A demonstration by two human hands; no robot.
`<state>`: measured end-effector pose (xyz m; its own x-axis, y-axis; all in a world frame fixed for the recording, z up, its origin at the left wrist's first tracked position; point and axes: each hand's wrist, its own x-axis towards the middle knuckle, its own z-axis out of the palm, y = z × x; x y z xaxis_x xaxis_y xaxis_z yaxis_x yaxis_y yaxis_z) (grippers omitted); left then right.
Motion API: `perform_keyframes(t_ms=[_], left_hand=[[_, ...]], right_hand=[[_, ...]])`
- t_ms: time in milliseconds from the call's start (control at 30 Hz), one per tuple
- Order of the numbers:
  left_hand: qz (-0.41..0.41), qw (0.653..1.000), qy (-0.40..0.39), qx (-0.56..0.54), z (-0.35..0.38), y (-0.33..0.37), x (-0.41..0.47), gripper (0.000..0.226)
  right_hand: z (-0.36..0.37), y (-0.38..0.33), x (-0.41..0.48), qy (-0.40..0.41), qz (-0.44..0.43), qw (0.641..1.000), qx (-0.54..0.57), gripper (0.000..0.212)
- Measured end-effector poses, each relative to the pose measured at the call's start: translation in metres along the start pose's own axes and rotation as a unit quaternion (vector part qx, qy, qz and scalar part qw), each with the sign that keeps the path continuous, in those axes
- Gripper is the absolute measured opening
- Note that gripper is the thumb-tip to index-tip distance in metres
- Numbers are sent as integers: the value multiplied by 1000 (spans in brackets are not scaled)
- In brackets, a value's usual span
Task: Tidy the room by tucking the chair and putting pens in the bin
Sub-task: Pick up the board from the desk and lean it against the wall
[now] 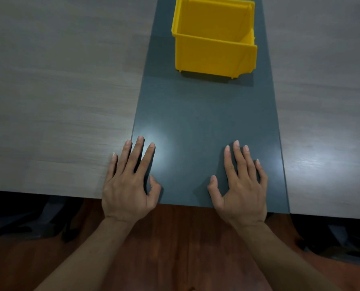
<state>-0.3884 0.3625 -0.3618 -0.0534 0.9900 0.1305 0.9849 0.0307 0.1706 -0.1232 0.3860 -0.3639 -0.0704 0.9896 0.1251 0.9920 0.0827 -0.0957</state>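
Left grip (128, 185) flat on surface (59, 91), fingers spread, holding nothing, straddling seam of dark strip (206, 133). Right grip (241, 190) likewise flat, splayed, on strip. Yellow bin (213, 36) at 12 o'clock on strip, well apart from both. Wood floor (175, 248) below edge.

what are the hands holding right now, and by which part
Nothing is held. The left hand and right hand both lie flat and open on the table, fingers spread, short of the yellow bin. No pens show.

Dim, soft-focus view; overhead glare patches on the table (196, 122).
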Motion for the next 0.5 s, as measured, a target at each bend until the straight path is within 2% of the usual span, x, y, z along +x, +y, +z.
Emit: perform_keyframes(t_ms=[500], left_hand=[[2,1000,-6,2,2,-2,19,81]], right_hand=[[1,0,20,2,-3,1000,-4,79]])
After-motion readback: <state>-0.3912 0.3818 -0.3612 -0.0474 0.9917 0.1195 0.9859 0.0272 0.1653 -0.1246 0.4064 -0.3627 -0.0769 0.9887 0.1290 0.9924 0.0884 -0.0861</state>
